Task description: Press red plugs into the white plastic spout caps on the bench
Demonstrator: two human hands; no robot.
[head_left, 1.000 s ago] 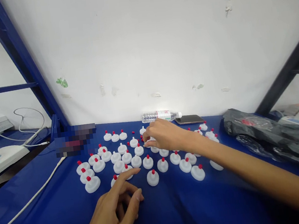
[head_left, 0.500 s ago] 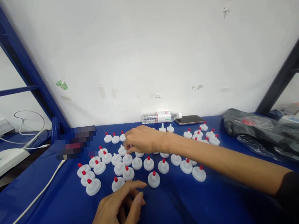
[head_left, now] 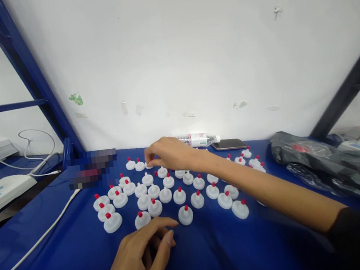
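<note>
Many round white nozzle caps stand on the blue table, spouts up. Most have small red tips; several, like one white cap near the middle, have bare spouts. My right hand reaches across to the back row, fingers bent and pinched over a white nozzle cap there. The fingers hide that cap's top. A small red tip shows just below the hand. My left hand hovers at the front with thumb and index finger apart, holding nothing, close to a red-tipped cap.
A clear plastic bottle lies by the wall next to a dark phone. A grey plastic bag lies on the right. On the left are a white cable, a power strip and a blurred-out object.
My right hand has moved back and slightly left, from the bare-spout caps to the back row. My left hand stays in place. The view has shifted slightly.
</note>
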